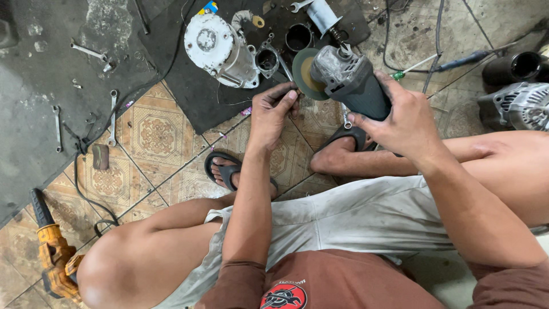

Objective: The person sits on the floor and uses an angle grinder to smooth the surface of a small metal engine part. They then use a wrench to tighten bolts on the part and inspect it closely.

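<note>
My right hand (400,117) grips the dark grey body of an angle grinder (349,80), held above my feet with its round disc (306,73) facing left. My left hand (271,111) is beside the disc, fingers curled around a small dark part that touches or nearly touches the disc's edge; the part is mostly hidden by my fingers. I sit low with both knees apart, sandalled feet on the tiled floor.
A white alternator housing (220,48) and round metal parts (297,37) lie on a black mat (189,86). Several wrenches (112,117) are scattered at left. A yellow power tool (54,257) lies bottom left, another alternator (517,106) at right, cables and a screwdriver (434,63) beyond.
</note>
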The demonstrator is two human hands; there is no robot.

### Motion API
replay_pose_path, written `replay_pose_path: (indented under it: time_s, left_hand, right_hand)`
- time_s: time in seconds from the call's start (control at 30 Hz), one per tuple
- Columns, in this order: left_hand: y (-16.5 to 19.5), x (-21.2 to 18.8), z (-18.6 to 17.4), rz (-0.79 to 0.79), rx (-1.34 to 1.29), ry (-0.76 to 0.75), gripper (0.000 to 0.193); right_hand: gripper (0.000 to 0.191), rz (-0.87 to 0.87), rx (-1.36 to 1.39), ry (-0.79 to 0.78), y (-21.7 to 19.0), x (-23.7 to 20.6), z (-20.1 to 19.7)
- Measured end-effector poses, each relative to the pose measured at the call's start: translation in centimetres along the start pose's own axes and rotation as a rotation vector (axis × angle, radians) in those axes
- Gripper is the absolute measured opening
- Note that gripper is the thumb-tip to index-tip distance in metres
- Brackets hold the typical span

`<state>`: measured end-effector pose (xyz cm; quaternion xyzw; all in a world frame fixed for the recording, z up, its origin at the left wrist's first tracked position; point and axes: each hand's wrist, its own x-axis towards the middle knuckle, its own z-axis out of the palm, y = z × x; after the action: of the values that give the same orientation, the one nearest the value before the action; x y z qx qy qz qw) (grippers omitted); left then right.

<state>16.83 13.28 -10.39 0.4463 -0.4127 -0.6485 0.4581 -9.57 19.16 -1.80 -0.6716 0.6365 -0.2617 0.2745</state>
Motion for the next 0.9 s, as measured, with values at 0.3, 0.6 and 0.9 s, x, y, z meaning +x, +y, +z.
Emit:
replay_pose_path:
  time_s: [0.3,0.6,0.9]
  left_hand:
    - [0.34,-0.01,0.30,-0.005,0.005,-0.008,0.022]
    - [0.12,-0.04,0.22,-0.004,0.043,-0.031,0.021]
    - [-0.46,0.14,-0.09,0.009,0.024,-0.034,0.022]
  right_hand:
    - [0.084,-0.010,0.010,0.001,0.19,0.29,0.07]
    - [0.083,-0.004,0.032,-0.005,0.13,0.15,-0.05]
    - [0.082,-0.027,0.002,0.004,-0.02,0.12,-0.05]
